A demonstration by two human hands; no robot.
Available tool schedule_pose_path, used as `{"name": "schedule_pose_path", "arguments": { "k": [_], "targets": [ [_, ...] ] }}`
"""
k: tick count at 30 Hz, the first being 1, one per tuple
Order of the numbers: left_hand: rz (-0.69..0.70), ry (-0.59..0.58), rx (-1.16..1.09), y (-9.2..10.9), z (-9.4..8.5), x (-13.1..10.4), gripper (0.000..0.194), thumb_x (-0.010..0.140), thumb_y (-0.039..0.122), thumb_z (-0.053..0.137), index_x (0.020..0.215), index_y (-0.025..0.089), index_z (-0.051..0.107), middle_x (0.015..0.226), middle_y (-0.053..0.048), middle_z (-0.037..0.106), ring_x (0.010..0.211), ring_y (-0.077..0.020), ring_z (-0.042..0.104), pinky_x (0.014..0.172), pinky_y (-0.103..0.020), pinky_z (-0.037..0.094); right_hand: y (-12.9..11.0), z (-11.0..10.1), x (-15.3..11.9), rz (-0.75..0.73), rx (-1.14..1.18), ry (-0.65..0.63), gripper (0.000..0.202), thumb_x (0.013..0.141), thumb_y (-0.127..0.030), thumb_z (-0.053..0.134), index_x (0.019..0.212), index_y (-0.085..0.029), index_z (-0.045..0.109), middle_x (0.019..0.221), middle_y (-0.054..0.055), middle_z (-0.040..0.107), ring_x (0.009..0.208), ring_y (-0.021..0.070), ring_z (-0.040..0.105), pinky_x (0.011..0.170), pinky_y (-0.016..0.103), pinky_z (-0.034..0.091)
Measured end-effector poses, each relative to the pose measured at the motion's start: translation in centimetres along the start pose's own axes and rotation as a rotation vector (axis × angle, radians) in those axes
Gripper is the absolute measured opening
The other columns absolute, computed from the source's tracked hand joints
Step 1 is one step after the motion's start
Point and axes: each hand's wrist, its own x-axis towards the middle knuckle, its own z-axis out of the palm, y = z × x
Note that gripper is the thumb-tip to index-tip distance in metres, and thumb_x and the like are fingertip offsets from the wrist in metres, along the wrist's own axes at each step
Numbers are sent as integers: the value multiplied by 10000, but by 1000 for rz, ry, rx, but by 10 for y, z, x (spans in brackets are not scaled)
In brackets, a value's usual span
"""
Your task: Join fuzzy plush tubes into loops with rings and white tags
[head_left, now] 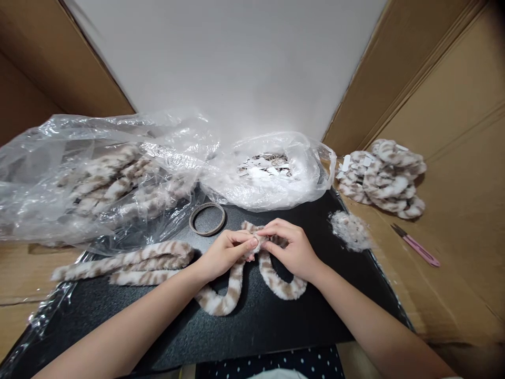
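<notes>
Over the black work surface, a furry white-and-brown striped strip (221, 302) hangs in loops below my hands. My left hand (231, 251) pinches the furry strip between thumb and fingers at its middle. Close against it, my right hand (290, 246) pinches the same spot from the right. The fingertips of both hands nearly meet there and hide part of the strip. Another striped strip (145, 258) lies folded on the surface, partly behind my left forearm.
Clear bags of striped strips (114, 179) and of small white-and-metal pieces (268, 166) stand at the back. A tape ring (207, 219) lies before them. Finished-looking furry loops (394, 179), loose fluff (350, 230) and pink-handled snips (420, 249) are at the right.
</notes>
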Motion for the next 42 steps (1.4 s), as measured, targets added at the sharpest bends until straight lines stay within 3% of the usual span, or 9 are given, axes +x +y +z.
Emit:
{"name": "schedule_pose_path", "arguments": {
  "k": [4,8,10,13,17,22,32,38,42],
  "targets": [
    [-94,26,-181,-1,1,0,367,788,471,703,737,109,671,573,16,548,509,-65,424,483,-188,275,-2,-2,1,7,-44,-9,172,788,-129,710,940,-204,740,892,53,670,834,173,650,735,300,521],
    [-110,58,-381,-3,4,2,336,720,404,789,872,146,636,605,40,593,504,-69,513,518,-178,399,-3,-3,1,1,-43,-1,140,764,-156,745,899,-194,736,873,52,672,804,167,644,708,290,518],
    [-100,75,-439,-4,5,2,334,709,382,805,838,162,589,576,47,601,490,-76,537,516,-178,425,-3,-3,0,-11,-47,-9,162,748,-153,761,902,-196,732,882,54,684,800,167,648,709,289,522],
    [-97,87,-429,-5,6,3,355,709,374,809,696,152,532,537,28,611,484,-75,548,508,-167,427,-1,-1,0,-40,-46,-28,167,769,-145,739,924,-204,728,883,55,704,805,169,657,723,293,530],
    [-117,93,-431,-3,5,3,361,688,376,822,652,138,552,522,20,621,480,-67,538,505,-159,415,1,-1,-1,-85,-33,-37,173,805,-94,667,921,-207,730,849,48,715,774,160,663,704,284,530],
    [-130,37,-447,-1,3,4,300,672,332,835,652,122,622,554,4,652,513,-70,555,535,-168,431,3,-3,-2,-93,-63,-29,229,779,-38,624,895,-204,731,827,41,716,750,161,668,691,286,525],
    [-141,103,-360,-3,5,1,215,654,270,848,743,130,711,630,-9,703,577,-80,602,586,-174,467,2,-4,-1,-94,-139,-32,202,762,-27,607,821,-186,718,764,34,699,683,147,638,635,270,490],
    [-120,130,-299,0,6,0,192,642,241,845,696,123,703,600,3,674,559,-75,564,572,-179,441,2,-2,-2,-133,-186,-19,182,774,-50,598,816,-194,702,766,27,691,678,145,630,643,275,484],
    [-117,197,-320,-2,6,2,232,626,249,840,663,130,644,552,23,629,504,-70,526,520,-177,399,4,-1,-4,-127,-191,-37,276,789,-69,589,1012,-211,669,851,36,676,711,153,613,699,305,504]
  ]
}}
